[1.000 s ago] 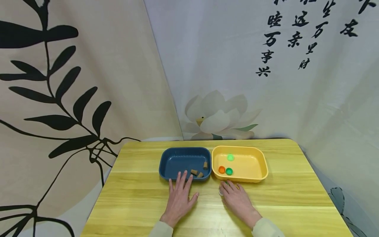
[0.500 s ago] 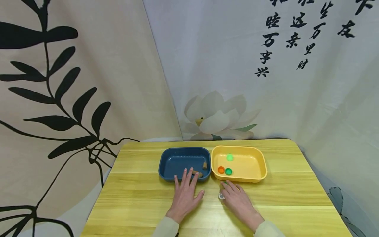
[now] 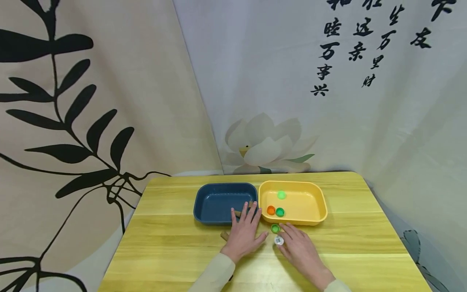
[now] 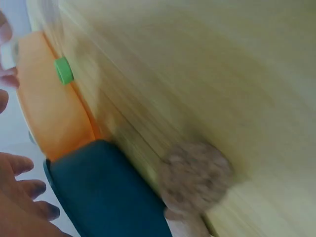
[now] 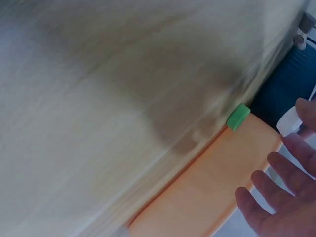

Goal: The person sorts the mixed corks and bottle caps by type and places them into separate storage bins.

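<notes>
My left hand [image 3: 243,239] has its fingers spread over the front right corner of the blue tray [image 3: 211,205], partly hiding the corks [image 3: 238,213] in it. Another cork [image 3: 224,235] lies on the table just left of this hand; in the left wrist view that cork [image 4: 195,177] shows large, its round end facing the camera. My right hand [image 3: 302,248] pinches a white bottle cap [image 3: 279,240] between thumb and forefinger, the other fingers extended, as the right wrist view shows. A green bottle cap [image 3: 275,228] lies on the table by the yellow tray's front edge, near the right fingertips.
Touching the blue tray on its right is the yellow tray [image 3: 310,201]. Inside it are a light green cap [image 3: 281,195], an orange cap [image 3: 270,210] and a dark green cap [image 3: 279,212]. A printed cloth [image 3: 346,134] hangs behind the wooden table [image 3: 365,243].
My left hand has moved right along the blue tray's front, uncovering the cork on the table. The right hand has shifted slightly right, so the green and white caps show more fully.
</notes>
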### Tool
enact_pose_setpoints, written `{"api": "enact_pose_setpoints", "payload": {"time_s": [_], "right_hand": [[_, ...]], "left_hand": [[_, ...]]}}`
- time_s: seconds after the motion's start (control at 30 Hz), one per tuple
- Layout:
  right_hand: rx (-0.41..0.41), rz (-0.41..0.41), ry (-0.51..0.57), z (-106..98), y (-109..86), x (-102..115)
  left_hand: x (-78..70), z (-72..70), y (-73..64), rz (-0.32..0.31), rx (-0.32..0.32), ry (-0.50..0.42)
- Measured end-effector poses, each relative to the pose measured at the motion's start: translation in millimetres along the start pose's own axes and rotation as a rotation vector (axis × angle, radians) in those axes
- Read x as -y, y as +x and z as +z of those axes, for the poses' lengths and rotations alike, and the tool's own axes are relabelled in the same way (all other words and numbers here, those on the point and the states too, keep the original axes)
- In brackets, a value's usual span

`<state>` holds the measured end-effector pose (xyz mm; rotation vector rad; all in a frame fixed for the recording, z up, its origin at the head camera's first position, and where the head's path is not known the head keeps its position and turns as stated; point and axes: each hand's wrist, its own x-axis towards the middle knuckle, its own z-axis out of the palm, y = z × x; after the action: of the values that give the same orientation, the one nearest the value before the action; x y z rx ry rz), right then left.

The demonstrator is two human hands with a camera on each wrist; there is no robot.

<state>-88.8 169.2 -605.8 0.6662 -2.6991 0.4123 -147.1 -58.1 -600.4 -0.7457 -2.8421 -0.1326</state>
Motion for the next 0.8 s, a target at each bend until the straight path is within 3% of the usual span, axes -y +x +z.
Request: {"api": "enact_pose_setpoints", "payload": {"time_s": [0.4, 0.8], "right_hand": [[-0.094, 0.06, 0.0, -20.2, 5.2, -8.8], [-0.194, 0.095, 0.031, -32.0, 22.2, -34.7]], "left_hand": [[-9.2, 8.9, 12.5, 0.007, 0.045, 0.115], [-7.8, 7.9, 6.8, 0.031, 0.03, 0.067]]}}
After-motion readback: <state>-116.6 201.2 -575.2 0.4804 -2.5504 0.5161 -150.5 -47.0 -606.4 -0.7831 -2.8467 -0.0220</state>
